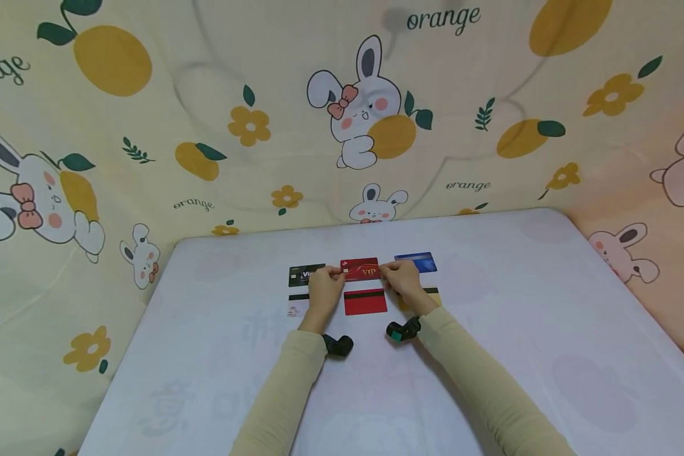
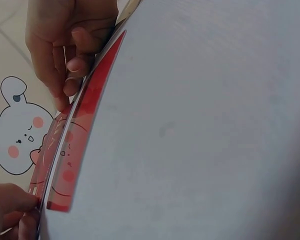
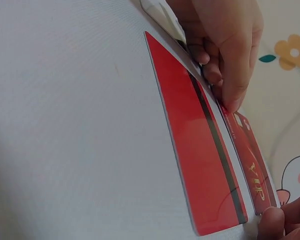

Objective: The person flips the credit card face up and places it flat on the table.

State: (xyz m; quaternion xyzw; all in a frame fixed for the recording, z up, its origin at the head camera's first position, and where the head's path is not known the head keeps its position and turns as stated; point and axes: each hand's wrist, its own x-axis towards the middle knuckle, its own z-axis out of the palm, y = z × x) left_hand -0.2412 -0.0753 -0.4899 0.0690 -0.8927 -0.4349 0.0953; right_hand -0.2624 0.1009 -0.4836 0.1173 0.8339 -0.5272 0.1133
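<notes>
two hands, one card: we have left hand (image 1: pixel 325 290) and right hand (image 1: pixel 403 278) pinching opposite ends of the red vip card (image 1: pixel 360 270), just beyond the striped red card (image 1: pixel 366 303). uneven pull (thin edges) could skew it.

left fingers (image 1: pixel 334 272) and right fingers (image 1: pixel 387 272) hold the red vip card (image 1: pixel 360 268).
</notes>
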